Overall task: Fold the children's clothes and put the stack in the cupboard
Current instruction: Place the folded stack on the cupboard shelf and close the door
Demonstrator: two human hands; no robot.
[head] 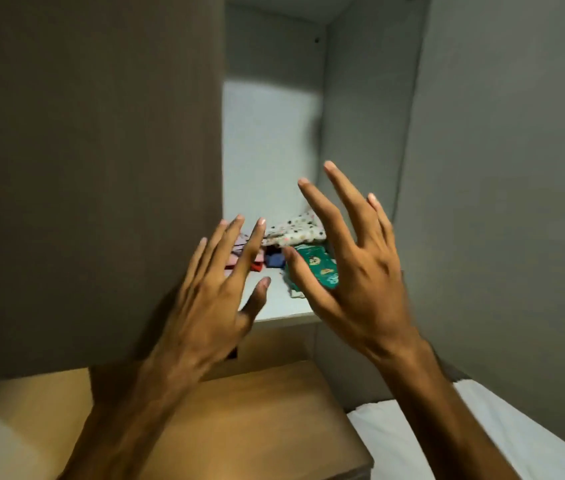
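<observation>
A stack of folded children's clothes point(293, 233) lies on the pale cupboard shelf point(281, 306): a white dotted piece on top, a green printed one to the right, blue, red and pink ones to the left. My left hand point(218, 296) and my right hand point(353, 271) are raised in front of the shelf, fingers spread, holding nothing. Both hands partly hide the stack. Neither hand touches the clothes as far as I can see.
The cupboard's brown door point(90, 168) stands open at the left, close to my left hand. A grey side panel point(499, 202) rises on the right. Below are a wooden bedside top point(239, 427) and a white bed sheet point(412, 441).
</observation>
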